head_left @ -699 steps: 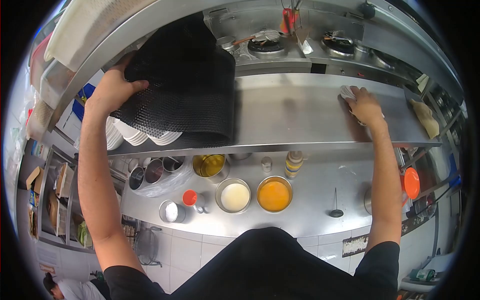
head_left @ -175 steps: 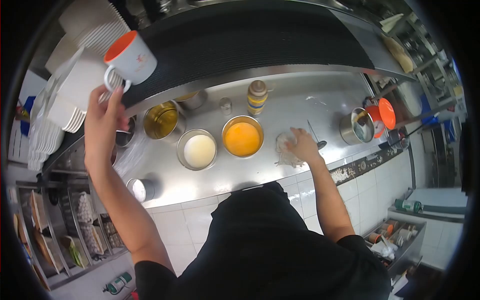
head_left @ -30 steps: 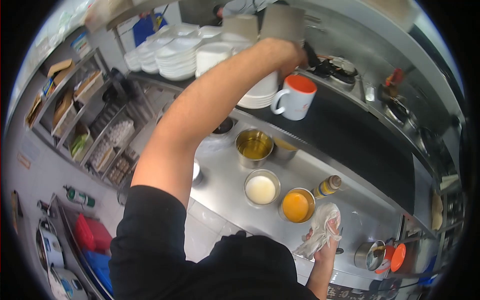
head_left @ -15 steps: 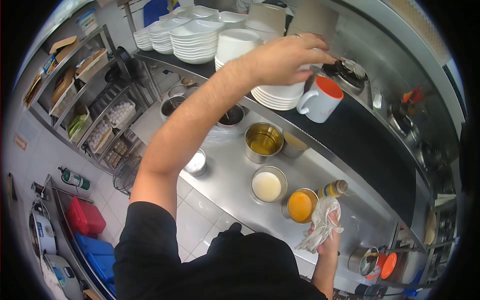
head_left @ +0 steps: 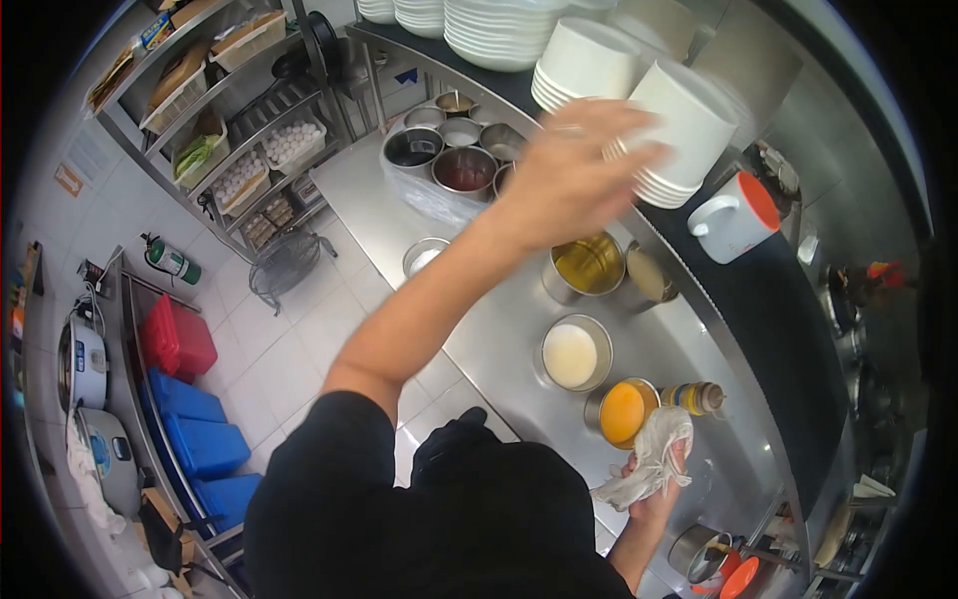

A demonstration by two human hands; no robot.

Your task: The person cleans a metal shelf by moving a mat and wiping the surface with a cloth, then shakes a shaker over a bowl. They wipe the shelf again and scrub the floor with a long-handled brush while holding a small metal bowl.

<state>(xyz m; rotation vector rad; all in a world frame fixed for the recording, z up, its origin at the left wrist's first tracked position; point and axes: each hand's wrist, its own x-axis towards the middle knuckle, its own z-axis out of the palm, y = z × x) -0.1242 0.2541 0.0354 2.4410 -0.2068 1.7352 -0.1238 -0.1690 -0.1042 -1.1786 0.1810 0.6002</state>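
Observation:
My left hand (head_left: pixel 584 170) is in front of the stacked white bowls (head_left: pixel 694 125) at the shelf edge. It is slightly blurred, its fingers look apart and I make out nothing in them. A white mug with an orange inside (head_left: pixel 736 220) stands right of the stack. Lower right, my right hand (head_left: pixel 659 494) grips a crumpled whitish cloth (head_left: pixel 649 459). Beside the cloth are a metal pot of orange liquid (head_left: pixel 623 413) and a bottle with a yellow and blue label (head_left: pixel 694 398). A pot of creamy liquid (head_left: pixel 571 355) stands close by.
The steel counter (head_left: pixel 479 349) also bears a pot of yellow oil-like liquid (head_left: pixel 589 265) and several sauce pots (head_left: pixel 464 170). Above it runs a dark shelf (head_left: pixel 743 329) with stacked plates (head_left: pixel 499 35). Egg trays (head_left: pixel 294 145) fill a rack at left.
My left hand has drawn back and down from above the bowls to the shelf's front side. The view has shifted left. My right hand keeps its hold on the cloth.

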